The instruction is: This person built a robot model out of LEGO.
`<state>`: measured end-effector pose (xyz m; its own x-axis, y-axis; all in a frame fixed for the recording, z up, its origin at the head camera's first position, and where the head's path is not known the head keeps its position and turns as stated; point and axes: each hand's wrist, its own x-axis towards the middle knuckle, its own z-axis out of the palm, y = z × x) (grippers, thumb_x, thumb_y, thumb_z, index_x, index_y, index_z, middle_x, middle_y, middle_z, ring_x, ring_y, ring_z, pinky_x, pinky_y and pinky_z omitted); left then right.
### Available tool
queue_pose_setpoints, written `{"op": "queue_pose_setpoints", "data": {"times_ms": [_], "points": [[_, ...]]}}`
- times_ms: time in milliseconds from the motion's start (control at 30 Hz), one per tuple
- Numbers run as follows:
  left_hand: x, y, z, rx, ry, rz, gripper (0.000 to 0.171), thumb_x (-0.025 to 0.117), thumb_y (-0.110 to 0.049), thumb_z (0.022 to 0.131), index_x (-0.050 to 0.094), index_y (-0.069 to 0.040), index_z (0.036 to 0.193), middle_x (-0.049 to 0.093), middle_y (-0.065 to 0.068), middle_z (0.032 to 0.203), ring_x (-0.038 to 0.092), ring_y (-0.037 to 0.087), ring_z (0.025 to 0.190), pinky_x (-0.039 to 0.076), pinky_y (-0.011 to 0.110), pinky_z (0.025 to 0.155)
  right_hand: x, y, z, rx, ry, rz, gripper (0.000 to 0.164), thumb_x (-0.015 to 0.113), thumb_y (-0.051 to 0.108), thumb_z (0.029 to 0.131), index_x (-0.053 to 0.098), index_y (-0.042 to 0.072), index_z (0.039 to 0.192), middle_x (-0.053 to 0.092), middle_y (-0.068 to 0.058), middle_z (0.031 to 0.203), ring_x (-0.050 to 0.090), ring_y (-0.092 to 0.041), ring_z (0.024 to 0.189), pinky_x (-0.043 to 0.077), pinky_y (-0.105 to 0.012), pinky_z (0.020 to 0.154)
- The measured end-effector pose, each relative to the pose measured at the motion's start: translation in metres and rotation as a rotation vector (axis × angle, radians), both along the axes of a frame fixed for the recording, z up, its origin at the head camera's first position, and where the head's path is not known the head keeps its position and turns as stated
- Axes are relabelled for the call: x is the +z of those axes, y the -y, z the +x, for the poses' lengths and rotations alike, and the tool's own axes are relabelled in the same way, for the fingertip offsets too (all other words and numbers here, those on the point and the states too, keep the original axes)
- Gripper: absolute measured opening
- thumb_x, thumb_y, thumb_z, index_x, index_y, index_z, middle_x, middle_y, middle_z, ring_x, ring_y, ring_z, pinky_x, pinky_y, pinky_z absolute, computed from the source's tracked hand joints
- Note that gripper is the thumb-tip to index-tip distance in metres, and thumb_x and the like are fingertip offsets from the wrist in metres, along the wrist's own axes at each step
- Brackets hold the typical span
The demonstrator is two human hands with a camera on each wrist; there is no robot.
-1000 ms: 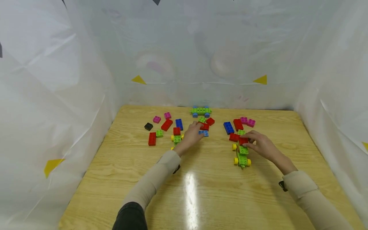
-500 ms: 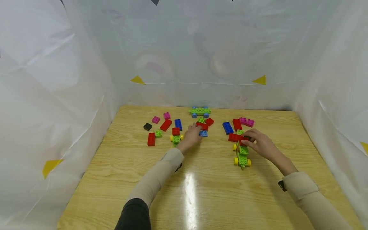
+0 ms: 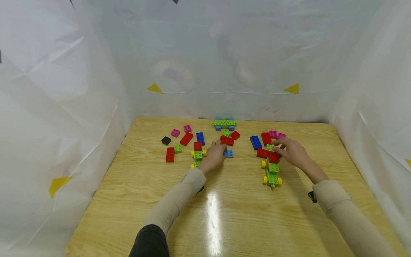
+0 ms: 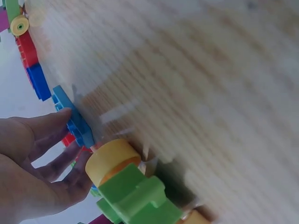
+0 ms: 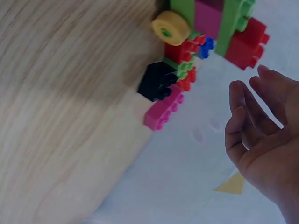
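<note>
Light blue brick (image 3: 229,154): pinched between thumb and fingers of the left hand (image 3: 214,156), on or just above the table (image 3: 244,214), near a yellow-wheeled car (image 3: 197,155). Second yellow-wheeled car (image 3: 272,178): topped by a red brick (image 3: 273,158), near which the right hand (image 3: 293,153) is held, fingers loosely bent. Blue-wheeled car (image 3: 224,124): placed at the far edge.

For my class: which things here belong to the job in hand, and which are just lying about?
Probably in the job:
light blue brick, pinched by the left hand
left yellow-wheeled car, beside that hand
right yellow-wheeled car, near the right hand

Seemingly lying about:
black brick
pink bricks
blue-wheeled base
</note>
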<state>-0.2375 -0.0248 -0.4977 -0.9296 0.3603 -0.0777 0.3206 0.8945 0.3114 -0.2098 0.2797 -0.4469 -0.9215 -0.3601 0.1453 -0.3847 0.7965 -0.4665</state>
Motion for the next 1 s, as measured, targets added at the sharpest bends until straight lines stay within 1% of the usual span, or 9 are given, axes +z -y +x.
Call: {"op": "queue_pose_setpoints", "data": {"times_ms": [167,267,467,567,667,800,1000], "points": [[0.000,0.002,0.005,-0.005,0.031,0.003,0.029,0.062,-0.011,0.094,0.062,-0.014,0.123,0.056,0.005,0.115,0.047,0.021,0.102,0.045,0.037,0.084,-0.013,-0.010,-0.013,0.017,0.056,-0.010,0.027,0.066,0.005,0.090,0.065,-0.007,0.115,0.065,-0.024,0.106,0.065,-0.034,0.084,0.054,-0.045,0.067],[0.001,0.003,0.007,-0.007,0.035,0.000,0.029,0.063,-0.011,0.094,0.061,-0.014,0.123,0.056,0.005,0.113,0.048,0.022,0.101,0.046,0.037,0.083,-0.021,-0.014,-0.019,0.044,0.078,-0.033,0.026,0.067,0.001,0.088,0.065,-0.008,0.113,0.065,-0.026,0.106,0.065,-0.035,0.086,0.055,-0.047,0.071],[0.000,0.004,0.009,-0.014,0.023,0.003,0.025,0.065,-0.012,0.092,0.062,-0.014,0.117,0.056,0.004,0.108,0.049,0.021,0.099,0.046,0.036,0.080,-0.037,-0.019,-0.026,0.115,0.089,-0.047,0.027,0.061,-0.010,0.086,0.065,-0.008,0.113,0.066,-0.024,0.104,0.065,-0.033,0.085,0.055,-0.043,0.071],[-0.001,0.004,0.011,-0.017,0.017,0.012,0.024,0.066,-0.013,0.092,0.062,-0.014,0.115,0.055,0.003,0.106,0.049,0.020,0.097,0.046,0.035,0.078,-0.044,-0.021,-0.028,0.125,0.080,-0.042,0.029,0.061,-0.012,0.085,0.066,-0.008,0.113,0.066,-0.021,0.102,0.063,-0.030,0.084,0.055,-0.042,0.072],[-0.002,0.004,0.012,-0.012,0.013,0.025,0.024,0.067,-0.012,0.091,0.062,-0.014,0.115,0.055,0.003,0.105,0.049,0.020,0.095,0.046,0.034,0.078,-0.050,-0.022,-0.029,0.131,0.057,-0.050,0.030,0.061,-0.013,0.083,0.066,-0.009,0.113,0.065,-0.020,0.099,0.062,-0.029,0.082,0.054,-0.043,0.071],[-0.002,0.004,0.016,-0.003,0.015,0.036,0.023,0.068,-0.013,0.090,0.062,-0.014,0.113,0.056,0.003,0.106,0.049,0.020,0.095,0.047,0.034,0.078,-0.055,-0.021,-0.032,0.142,0.025,-0.059,0.031,0.062,-0.013,0.082,0.065,-0.008,0.112,0.065,-0.020,0.099,0.064,-0.031,0.081,0.055,-0.047,0.072],[-0.006,0.004,0.025,-0.011,0.015,0.053,0.021,0.069,-0.017,0.090,0.062,-0.015,0.109,0.055,0.002,0.104,0.048,0.019,0.093,0.047,0.032,0.071,-0.057,-0.020,-0.033,0.148,0.045,-0.035,0.035,0.056,-0.018,0.081,0.065,-0.007,0.113,0.063,-0.021,0.101,0.064,-0.031,0.082,0.054,-0.048,0.073]]}}
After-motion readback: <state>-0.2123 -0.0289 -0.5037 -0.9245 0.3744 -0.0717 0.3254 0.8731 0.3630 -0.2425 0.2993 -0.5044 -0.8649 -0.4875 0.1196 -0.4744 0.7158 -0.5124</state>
